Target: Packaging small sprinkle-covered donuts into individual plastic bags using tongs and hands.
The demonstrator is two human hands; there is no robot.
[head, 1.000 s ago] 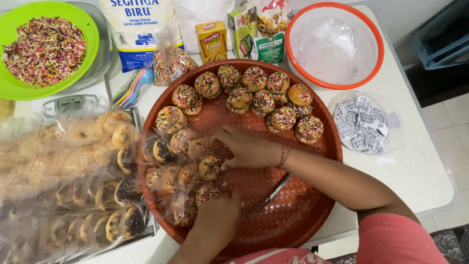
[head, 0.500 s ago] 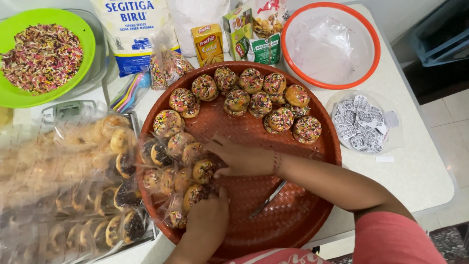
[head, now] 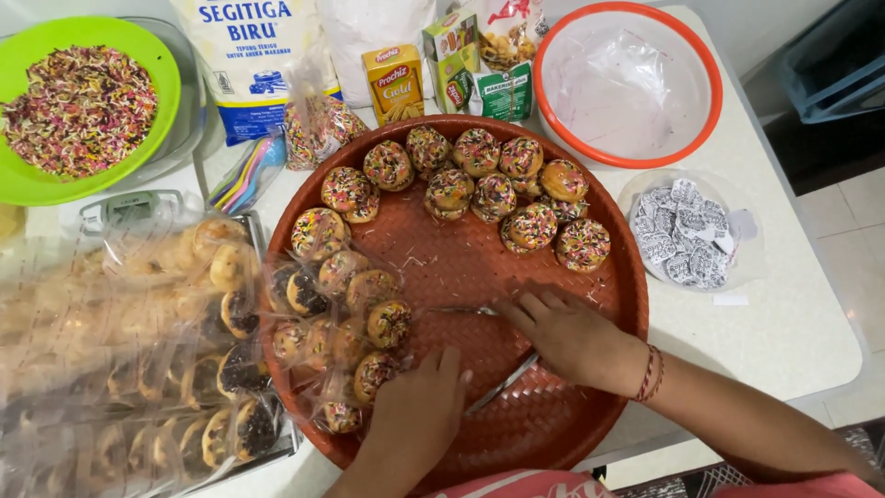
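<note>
Here the right hand (head: 572,337) pinches metal tongs (head: 502,383) over the round woven tray (head: 553,433). Just left of it, the left hand (head: 419,406) rests open, fingertips touching clear-wrapped sprinkled doughnuts (head: 369,323).

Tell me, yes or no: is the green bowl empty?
No, the green bowl at the table's far left corner is filled with coloured sprinkles.
</note>
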